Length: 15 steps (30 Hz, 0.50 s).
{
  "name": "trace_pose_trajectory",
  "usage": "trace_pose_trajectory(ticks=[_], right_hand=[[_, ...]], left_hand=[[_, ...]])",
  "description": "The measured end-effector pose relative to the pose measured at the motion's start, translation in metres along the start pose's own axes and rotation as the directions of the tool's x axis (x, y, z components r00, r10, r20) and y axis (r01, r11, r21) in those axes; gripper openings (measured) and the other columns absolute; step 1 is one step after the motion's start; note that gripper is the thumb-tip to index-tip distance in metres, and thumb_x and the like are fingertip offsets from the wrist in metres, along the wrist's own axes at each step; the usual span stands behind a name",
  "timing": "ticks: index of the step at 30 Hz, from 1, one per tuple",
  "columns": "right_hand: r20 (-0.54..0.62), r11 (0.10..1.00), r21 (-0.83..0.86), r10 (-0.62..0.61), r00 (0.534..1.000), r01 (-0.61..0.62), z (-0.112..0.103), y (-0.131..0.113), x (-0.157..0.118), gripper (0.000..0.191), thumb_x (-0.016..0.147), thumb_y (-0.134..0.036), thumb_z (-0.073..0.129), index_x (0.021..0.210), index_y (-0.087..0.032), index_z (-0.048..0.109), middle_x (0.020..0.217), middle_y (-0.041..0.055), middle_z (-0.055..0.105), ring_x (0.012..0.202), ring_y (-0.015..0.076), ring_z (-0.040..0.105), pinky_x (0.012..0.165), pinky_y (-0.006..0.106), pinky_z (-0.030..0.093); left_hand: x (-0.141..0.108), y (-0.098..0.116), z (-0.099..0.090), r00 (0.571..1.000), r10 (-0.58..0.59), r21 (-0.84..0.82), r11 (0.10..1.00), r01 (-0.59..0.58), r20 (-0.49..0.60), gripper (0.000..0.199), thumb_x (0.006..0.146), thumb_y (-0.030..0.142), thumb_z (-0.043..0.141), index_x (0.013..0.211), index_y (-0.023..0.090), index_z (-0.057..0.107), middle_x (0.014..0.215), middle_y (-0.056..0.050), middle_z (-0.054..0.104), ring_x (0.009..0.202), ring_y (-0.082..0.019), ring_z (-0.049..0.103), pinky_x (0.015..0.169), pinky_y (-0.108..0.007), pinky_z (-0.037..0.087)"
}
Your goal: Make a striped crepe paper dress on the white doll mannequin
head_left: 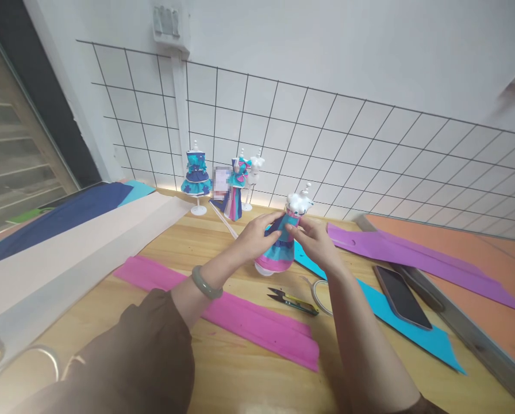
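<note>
A small white dress form [299, 203] stands on the wooden table, tilted a little to the right in view. It wears a dress [279, 250] in layers of turquoise, dark blue and pink. My left hand [257, 234] grips the dress from the left, thumb and fingers at the bodice. From the right, my right hand [311, 238] pinches the same bodice, its thumb on the front. Below the hands lie yellow-handled thread snips [294, 302]. A roll of tape [322, 297] rests beside them, partly hidden by my right forearm.
Pink [257, 325], turquoise [391, 305] and purple paper strips [421, 259] lie about. A phone [403, 296] rests on the turquoise strip. Behind stand a blue-dressed form [196, 175], another dressed form [237, 190] and a bare one [256, 167], before a wire grid [309, 121].
</note>
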State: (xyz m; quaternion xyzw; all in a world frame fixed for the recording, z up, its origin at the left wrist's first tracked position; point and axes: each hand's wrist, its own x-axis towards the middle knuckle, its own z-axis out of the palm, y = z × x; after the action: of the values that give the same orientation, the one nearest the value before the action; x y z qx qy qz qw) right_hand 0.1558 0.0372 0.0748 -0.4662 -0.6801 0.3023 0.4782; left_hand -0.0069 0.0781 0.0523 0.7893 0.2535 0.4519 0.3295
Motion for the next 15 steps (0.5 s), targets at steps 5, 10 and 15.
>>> trace_pose_trajectory(ticks=[5, 10, 15], right_hand=[[0.004, 1.000, -0.006, -0.011, 1.000, 0.011, 0.0011, -0.0010, -0.0002, 0.031, 0.082, -0.041, 0.057, 0.107, -0.025, 0.066, 0.101, 0.0049, 0.067, 0.087, 0.0235, 0.061, 0.076, 0.038, 0.050], [0.047, 0.998, 0.062, 0.004, 0.999, -0.007, -0.0004, 0.0009, -0.0006, 0.036, 0.079, -0.040, 0.062, 0.111, -0.026, 0.064, 0.112, 0.0048, 0.066, 0.106, 0.0265, 0.057, 0.090, 0.042, 0.046], [0.002, 1.000, 0.010, 0.005, 1.000, -0.005, -0.0069, 0.0023, -0.0013, 0.036, 0.076, -0.039, 0.066, 0.109, -0.025, 0.065, 0.109, 0.0058, 0.066, 0.110, 0.0297, 0.054, 0.093, 0.048, 0.043]], left_hand=[[0.0007, -0.0029, 0.0016, 0.999, -0.028, -0.062, 0.998, 0.029, 0.015, 0.052, 0.078, 0.016, 0.053, 0.130, 0.021, 0.047, 0.130, -0.008, 0.054, 0.117, -0.022, 0.052, 0.098, -0.037, 0.041], [0.0014, -0.0028, 0.0034, 0.998, -0.065, -0.173, 0.983, 0.068, 0.020, 0.053, 0.076, 0.014, 0.055, 0.128, 0.019, 0.047, 0.126, -0.009, 0.056, 0.113, -0.021, 0.054, 0.094, -0.034, 0.044], [0.0015, 0.0026, 0.0013, 0.995, -0.095, -0.181, 0.979, 0.095, 0.005, 0.053, 0.074, 0.011, 0.055, 0.126, 0.017, 0.048, 0.128, -0.011, 0.055, 0.116, -0.021, 0.052, 0.095, -0.035, 0.043]])
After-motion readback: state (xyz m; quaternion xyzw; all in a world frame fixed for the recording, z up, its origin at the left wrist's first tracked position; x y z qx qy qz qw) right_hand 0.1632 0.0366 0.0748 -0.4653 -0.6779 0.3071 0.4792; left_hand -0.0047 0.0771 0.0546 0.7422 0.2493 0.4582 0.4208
